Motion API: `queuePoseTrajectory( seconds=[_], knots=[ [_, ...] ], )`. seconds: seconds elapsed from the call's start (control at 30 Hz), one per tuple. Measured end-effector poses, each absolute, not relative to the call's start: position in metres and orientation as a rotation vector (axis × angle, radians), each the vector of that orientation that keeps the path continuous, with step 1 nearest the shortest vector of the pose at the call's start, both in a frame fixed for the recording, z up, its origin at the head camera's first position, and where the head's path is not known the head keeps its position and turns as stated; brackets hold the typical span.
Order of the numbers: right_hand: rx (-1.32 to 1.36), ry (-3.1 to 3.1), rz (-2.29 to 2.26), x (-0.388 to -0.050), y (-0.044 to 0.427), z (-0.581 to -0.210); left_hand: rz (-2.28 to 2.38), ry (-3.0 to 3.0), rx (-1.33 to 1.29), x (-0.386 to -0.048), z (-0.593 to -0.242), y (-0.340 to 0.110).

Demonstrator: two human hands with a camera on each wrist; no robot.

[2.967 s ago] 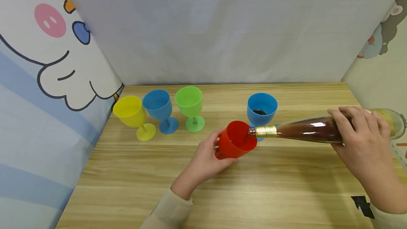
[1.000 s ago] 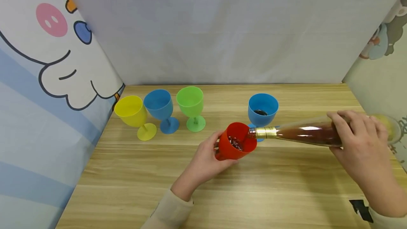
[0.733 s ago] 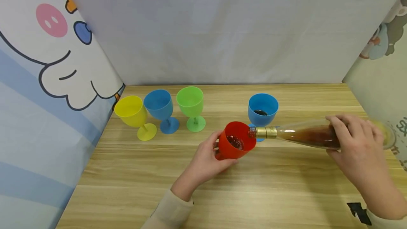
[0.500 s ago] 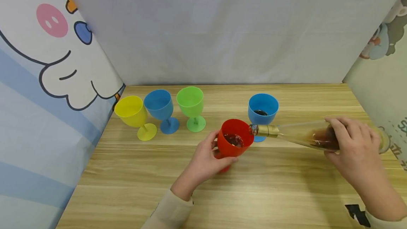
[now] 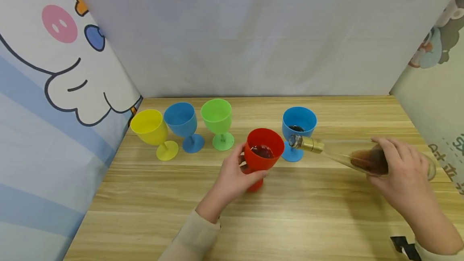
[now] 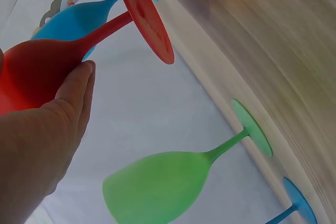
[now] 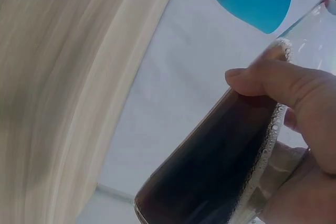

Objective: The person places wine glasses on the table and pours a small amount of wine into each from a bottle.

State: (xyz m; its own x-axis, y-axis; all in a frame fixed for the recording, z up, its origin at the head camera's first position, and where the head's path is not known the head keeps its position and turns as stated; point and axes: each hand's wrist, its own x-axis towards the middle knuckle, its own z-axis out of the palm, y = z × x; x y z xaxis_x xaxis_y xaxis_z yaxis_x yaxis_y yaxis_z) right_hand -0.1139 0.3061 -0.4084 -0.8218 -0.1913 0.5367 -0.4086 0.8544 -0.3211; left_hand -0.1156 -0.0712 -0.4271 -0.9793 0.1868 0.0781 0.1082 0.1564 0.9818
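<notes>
My left hand (image 5: pixel 233 174) grips a red goblet (image 5: pixel 264 148) low on its bowl. The goblet is nearly upright, with dark red liquid inside. In the left wrist view its red foot (image 6: pixel 146 17) appears off the table. My right hand (image 5: pixel 404 176) holds a clear glass bottle (image 5: pixel 340 154) by its body; the gold-collared neck points left and slightly up, apart from the goblet's rim. Dark liquid (image 7: pixel 210 156) and bubbles fill the bottle's lower part in the right wrist view. Behind the neck stands a blue goblet (image 5: pixel 299 118) with dark liquid in it.
A yellow goblet (image 5: pixel 148 126), a second blue goblet (image 5: pixel 180 120) and a green goblet (image 5: pixel 216 116) stand upright in a row at the back left of the wooden table (image 5: pixel 290 220). A pale back wall (image 5: pixel 253 35) rises behind. Black tape (image 5: pixel 404 247) shows near my right sleeve.
Liquid was running from the bottle into the tilted red goblet. The bottle's neck has since lifted away and its base dropped, so the liquid drained back; the goblet has turned more upright, slightly away.
</notes>
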Motion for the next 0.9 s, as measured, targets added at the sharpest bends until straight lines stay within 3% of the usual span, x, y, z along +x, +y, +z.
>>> queuePoseTrajectory(
  seconds=[0.53, 0.9],
  knots=[
    [0.436, -2.462, 0.861, -0.11, 0.304, -0.411, 2.015, 2.348, 0.173, -0.132, -0.434, -0.068],
    [0.2, -2.643, 1.021, -0.098, 0.296, -0.403, 2.005, 2.426, 0.132, -0.14, -0.439, -0.068]
  ],
)
